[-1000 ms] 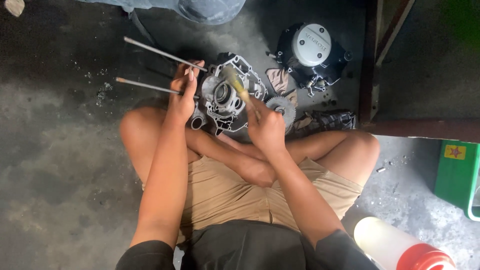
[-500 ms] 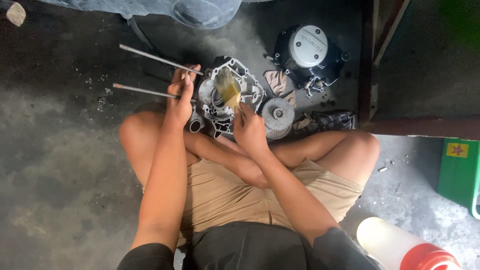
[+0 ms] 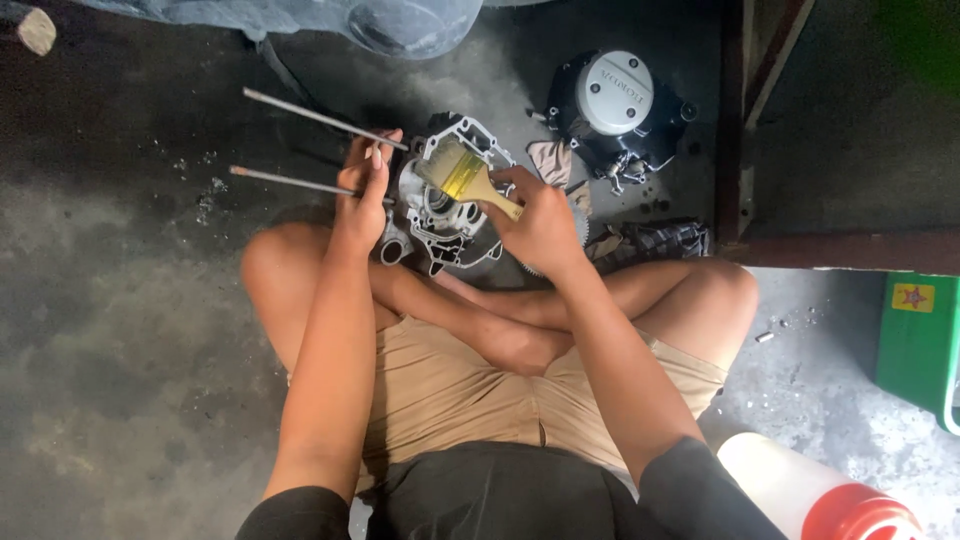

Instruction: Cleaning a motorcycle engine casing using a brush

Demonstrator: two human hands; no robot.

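So we're sitting cross-legged on the concrete floor (image 3: 120, 330) with the engine case (image 3: 450, 205) in the upper middle of the frame, right past our shins. Our left hand (image 3: 362, 195) is wrapped around its left edge, where two long studs (image 3: 300, 150) stick out toward the upper left, probably just to keep it from rocking. Our right hand (image 3: 540, 225) is closed on the wooden handle of a paintbrush (image 3: 465, 175), bristles down on the casting. A dark engine cover (image 3: 615, 110) sits off to the upper right, out of the way.
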